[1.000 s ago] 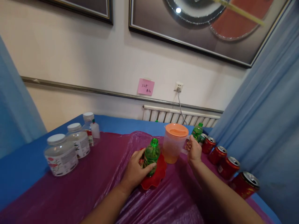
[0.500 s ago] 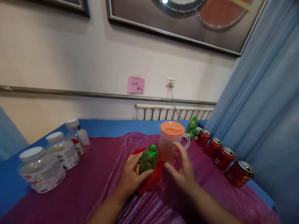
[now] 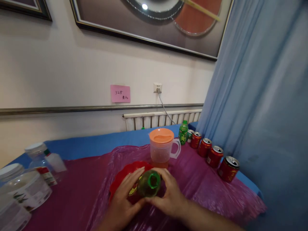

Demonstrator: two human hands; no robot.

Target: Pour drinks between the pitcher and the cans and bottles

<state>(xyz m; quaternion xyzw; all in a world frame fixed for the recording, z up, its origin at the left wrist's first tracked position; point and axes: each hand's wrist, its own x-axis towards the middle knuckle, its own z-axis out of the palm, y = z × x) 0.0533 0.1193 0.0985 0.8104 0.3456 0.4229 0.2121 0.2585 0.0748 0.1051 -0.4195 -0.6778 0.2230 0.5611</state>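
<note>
A green plastic bottle [image 3: 146, 184] without a cap stands between my two hands, its open mouth tipped toward me. My left hand [image 3: 126, 195] is wrapped round the bottle's left side, where part of a label shows. My right hand [image 3: 170, 192] curls round its right side, the thumb across the near face. Behind and to the left of the bottle lies a red scalloped dish [image 3: 120, 175], partly covered by my hands. Just beyond stands a clear plastic pitcher [image 3: 160, 154] with an orange lid and some orange liquid at the bottom. The bottle's base is hidden.
Several red cans [image 3: 215, 156] line the right side, with another green bottle [image 3: 183, 133] behind them. Clear jars [image 3: 26, 189] with white lids stand at the left. Purple plastic sheeting [image 3: 84, 179] covers the blue table. A blue curtain [image 3: 260, 112] hangs at the right.
My right hand has moved from open beside the pitcher to round the bottle. The bottle has come nearer me, tipped toward me. The view has turned to the right.
</note>
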